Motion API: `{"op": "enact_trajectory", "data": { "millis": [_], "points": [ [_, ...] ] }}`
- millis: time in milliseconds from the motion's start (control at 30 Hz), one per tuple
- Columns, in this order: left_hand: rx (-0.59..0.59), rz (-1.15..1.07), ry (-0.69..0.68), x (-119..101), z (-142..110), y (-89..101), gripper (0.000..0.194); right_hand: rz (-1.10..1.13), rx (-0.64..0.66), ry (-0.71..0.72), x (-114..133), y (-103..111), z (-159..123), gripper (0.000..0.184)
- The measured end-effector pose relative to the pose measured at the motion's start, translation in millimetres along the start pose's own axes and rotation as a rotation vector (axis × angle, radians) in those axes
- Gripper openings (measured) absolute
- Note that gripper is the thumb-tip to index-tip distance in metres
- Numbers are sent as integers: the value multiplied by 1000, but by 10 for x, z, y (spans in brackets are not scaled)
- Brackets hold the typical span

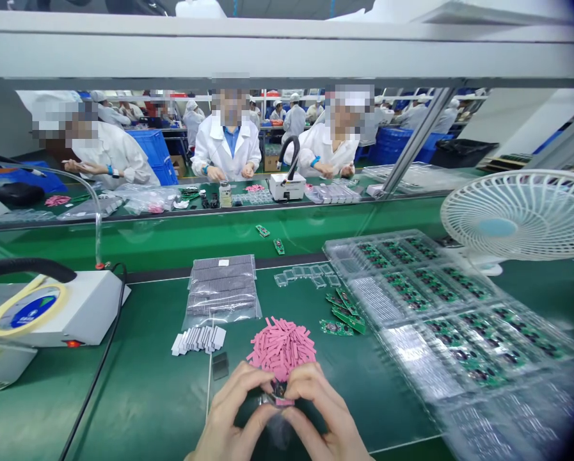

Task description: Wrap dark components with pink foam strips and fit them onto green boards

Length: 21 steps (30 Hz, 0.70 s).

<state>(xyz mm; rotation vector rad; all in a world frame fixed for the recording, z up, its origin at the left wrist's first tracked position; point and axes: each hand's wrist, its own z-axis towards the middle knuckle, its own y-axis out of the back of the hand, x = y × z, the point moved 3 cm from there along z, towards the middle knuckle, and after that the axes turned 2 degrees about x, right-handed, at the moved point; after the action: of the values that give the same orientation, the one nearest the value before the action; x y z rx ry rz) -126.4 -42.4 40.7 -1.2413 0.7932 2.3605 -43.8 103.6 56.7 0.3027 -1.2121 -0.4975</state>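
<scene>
My left hand [241, 406] and my right hand [318, 406] meet at the front of the green bench. Both pinch a small black and clear part [279, 388] between thumbs and fingers. A sliver of pink shows at its lower edge, and my fingertips hide much of the rest. Right behind my fingers lies a heap of pink strips [281, 346]. To its left are a row of white pieces [199, 340] and a dark flat square [220, 365]. Several green circuit boards [344, 312] lie loosely stacked right of the heap, below some clear plastic frames [308, 274].
Clear trays of circuit boards [440, 320] cover the right side, with a white fan [521, 214] behind. A bag of dark strips [223, 288] lies beyond the white pieces. At left stand a white machine [92, 307] and its black cable [105, 358]. Co-workers sit across the bench.
</scene>
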Motion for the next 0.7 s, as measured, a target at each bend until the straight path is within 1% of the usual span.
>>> {"op": "enact_trajectory", "data": {
  "millis": [100, 200, 300, 367, 400, 467, 533, 633, 700],
  "points": [
    [41, 58, -49, 6, 25, -26, 30, 7, -1, -57, -72, -21, -48, 7],
    [85, 117, -81, 14, 35, -69, 24, -3, -32, -56, -136, -63, -103, 9],
    [168, 165, -58, -3, 97, -77, 18, -31, -75, -27, -187, -63, -93, 10],
    [233, 185, -13, -4, 208, -34, 18, -66, -121, -6, -238, -19, -38, 12],
    [256, 195, 6, 11, 295, 7, 18, -85, -153, 5, -275, 14, -2, 16],
    [256, 231, 25, 101, 543, 127, 17, -105, -229, 21, -369, 93, 72, 26],
    [206, 307, 39, 302, 892, 286, 15, -103, -301, 27, -482, 167, 126, 28],
    [113, 479, 138, 803, 1536, 565, 17, -114, -382, 61, -634, 234, 141, 27],
    [80, 573, 183, 1168, 1963, 747, 15, -150, -418, 99, -710, 232, 116, 28]
  ]
}}
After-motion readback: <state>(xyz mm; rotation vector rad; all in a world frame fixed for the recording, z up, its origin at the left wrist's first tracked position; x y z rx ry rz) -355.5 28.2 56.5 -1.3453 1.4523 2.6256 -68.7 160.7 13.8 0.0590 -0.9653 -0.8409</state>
